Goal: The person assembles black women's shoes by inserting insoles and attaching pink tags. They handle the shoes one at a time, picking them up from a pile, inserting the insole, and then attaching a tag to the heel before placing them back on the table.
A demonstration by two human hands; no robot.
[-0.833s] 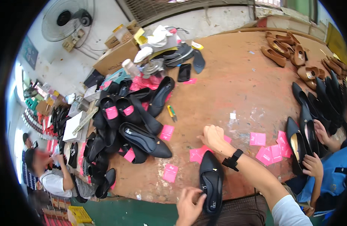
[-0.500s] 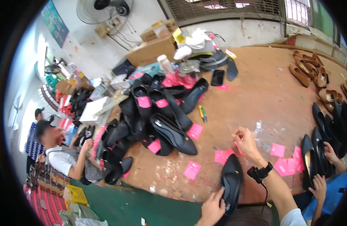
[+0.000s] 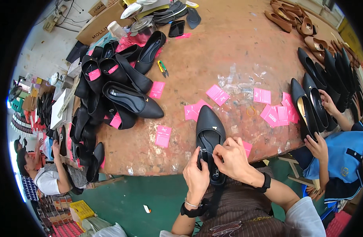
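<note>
A black pointed flat shoe (image 3: 208, 118) with a small gold ornament lies at the table's near edge, toe pointing away from me. My left hand (image 3: 196, 173) grips its left side near the heel, thumb and fingers closed on the rim. Over the shoe's opening my right hand (image 3: 232, 158) is closed in a pinch. A thin pale strand (image 3: 208, 151) shows between the two hands; its far end is hidden by the right fingers. A pink card (image 3: 247, 148) lies partly behind my right hand. More pink cards (image 3: 193, 110) lie just beyond the toe.
A heap of black shoes (image 3: 126, 98) stands at left, with yellow-green thread snips (image 3: 163, 68) beside it. Loose pink cards (image 3: 278, 114) and a rubber band (image 3: 251, 111) lie right. A co-worker's hands (image 3: 317, 148) touch black shoes (image 3: 304, 104) at right. Brown shoes (image 3: 290, 15) stand far right.
My right hand has come from over the pink cards to the shoe's opening. My left hand keeps hold of the shoe. The view has swung to the right and down.
</note>
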